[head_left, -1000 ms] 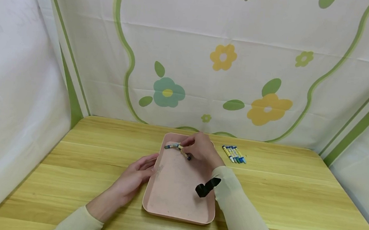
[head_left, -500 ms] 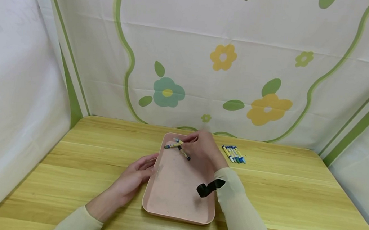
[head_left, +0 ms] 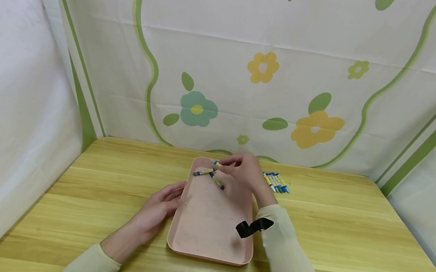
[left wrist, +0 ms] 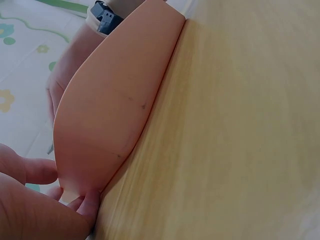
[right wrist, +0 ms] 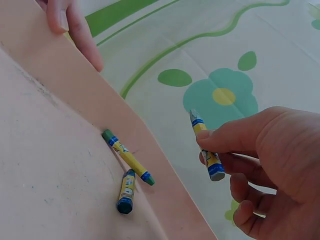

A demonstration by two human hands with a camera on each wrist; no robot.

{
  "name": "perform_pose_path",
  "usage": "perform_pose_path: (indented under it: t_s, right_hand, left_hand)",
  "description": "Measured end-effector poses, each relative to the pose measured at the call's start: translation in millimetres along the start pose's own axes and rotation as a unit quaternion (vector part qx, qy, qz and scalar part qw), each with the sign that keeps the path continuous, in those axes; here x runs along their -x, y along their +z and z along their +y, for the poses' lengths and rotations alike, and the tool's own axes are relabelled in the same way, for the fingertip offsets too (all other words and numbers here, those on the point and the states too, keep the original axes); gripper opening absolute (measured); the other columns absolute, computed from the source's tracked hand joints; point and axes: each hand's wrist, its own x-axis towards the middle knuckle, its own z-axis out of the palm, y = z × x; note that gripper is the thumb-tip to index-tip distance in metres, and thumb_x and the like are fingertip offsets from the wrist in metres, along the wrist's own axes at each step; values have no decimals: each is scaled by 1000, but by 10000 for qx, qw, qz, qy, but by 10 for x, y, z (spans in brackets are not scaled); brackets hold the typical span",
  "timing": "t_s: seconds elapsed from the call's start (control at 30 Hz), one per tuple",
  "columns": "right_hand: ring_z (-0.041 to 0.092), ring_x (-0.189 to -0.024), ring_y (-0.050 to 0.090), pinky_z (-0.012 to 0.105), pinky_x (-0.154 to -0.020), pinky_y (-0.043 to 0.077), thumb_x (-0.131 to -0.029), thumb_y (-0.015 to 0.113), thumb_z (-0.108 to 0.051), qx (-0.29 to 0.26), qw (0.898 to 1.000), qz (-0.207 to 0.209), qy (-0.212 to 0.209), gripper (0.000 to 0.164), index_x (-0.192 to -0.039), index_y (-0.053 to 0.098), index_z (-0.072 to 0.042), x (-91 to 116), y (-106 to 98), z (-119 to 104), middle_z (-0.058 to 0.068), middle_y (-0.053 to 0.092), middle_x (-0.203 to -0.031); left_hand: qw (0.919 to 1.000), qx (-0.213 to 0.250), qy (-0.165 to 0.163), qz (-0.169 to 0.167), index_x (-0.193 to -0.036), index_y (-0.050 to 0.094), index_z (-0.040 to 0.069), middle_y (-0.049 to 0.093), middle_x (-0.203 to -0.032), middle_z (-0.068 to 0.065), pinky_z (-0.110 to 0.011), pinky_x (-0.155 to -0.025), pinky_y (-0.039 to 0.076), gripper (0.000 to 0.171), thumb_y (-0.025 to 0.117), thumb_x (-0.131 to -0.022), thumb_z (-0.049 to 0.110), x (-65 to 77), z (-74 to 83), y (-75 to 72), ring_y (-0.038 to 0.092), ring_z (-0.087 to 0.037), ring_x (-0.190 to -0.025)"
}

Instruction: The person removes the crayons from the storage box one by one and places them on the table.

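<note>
My right hand (head_left: 245, 171) pinches a crayon (right wrist: 212, 164) with a pale tip, yellow wrapper and blue bands between thumb and fingers. It holds this crayon above the far end of a pink tray (head_left: 211, 221). Inside the tray lie a green crayon (right wrist: 129, 157) and a dark-tipped crayon (right wrist: 126, 192), their ends close together. At the tray's left side, my left hand (head_left: 160, 208) grips the wall, thumb over the rim and fingers outside, as the left wrist view also shows.
Several crayons (head_left: 276, 182) lie side by side on the wooden table (head_left: 333, 230), right of the tray. Behind the table hangs a white curtain (head_left: 223, 68) with printed flowers, and further white cloth closes off both sides.
My right hand has raised the pale-tipped crayon away from the other two and drawn it slightly back and to the right. The left hand and the tray have stayed put.
</note>
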Motion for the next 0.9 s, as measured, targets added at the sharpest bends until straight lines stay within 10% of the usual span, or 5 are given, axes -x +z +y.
perform_pose_path:
  t_s: [0.9]
  right_hand:
    - [20,-88,66,31,-73,55,-93,83,-23,-19,9999,144,1,14,-106,86,-22,75,-27,77,0,80,-102]
  left_hand:
    - [10000,-7,8,37,-163,39,9,38,-171,-18,-51,-127,35,58,54,-107,7,-2,-3,9,39,-35,-156]
